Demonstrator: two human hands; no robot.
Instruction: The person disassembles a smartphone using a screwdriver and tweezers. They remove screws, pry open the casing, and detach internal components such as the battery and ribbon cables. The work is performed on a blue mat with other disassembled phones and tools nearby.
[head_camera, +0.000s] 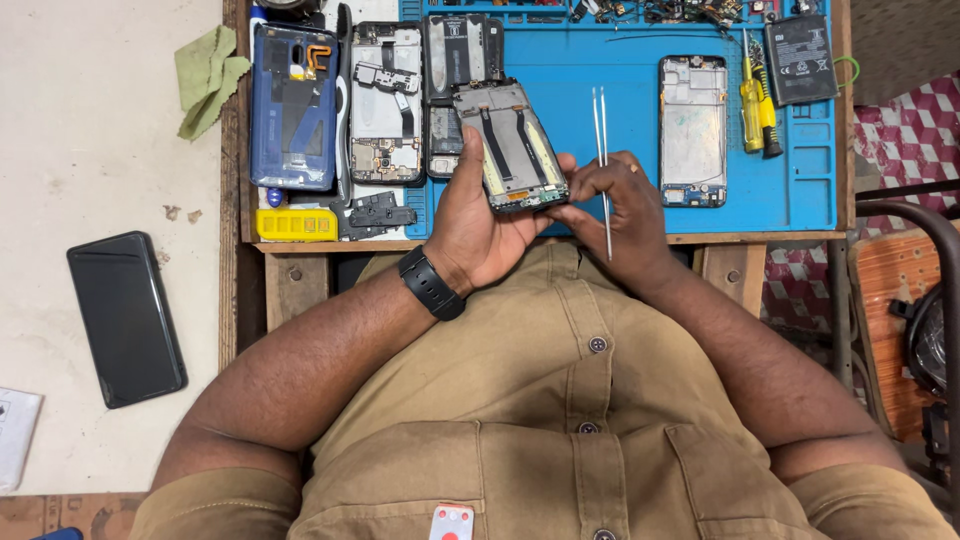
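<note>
Blue rubber matting (640, 150) covers the wooden workbench (290, 285), with a pale floor off to one side. At the middle of the view, the left hand (480, 225) wraps around the lower end of an opened phone frame (510, 145), thumb along one long edge and fingers curled behind, so the frame is held firmly. Its long axis runs up and away from the person, tilted a little toward the left, with the bottom end down by the palms and the top end pointing at the far side of the mat. Most of the frame stands clear above the grip. The right hand (620, 205) meets the frame's lower right corner with its fingertips and also pinches a pair of metal tweezers (603, 160), which stand nearly upright, tips pointing away. A black watch (432, 283) sits on the left wrist.

Farther out on the mat lie a blue phone back (293, 110), two more stripped phones (386, 105), a bare silver frame (692, 130), a yellow screwdriver (755, 105) and a black battery (800, 60). A green cloth (208, 75) and a dark phone (126, 318) rest off the bench.
</note>
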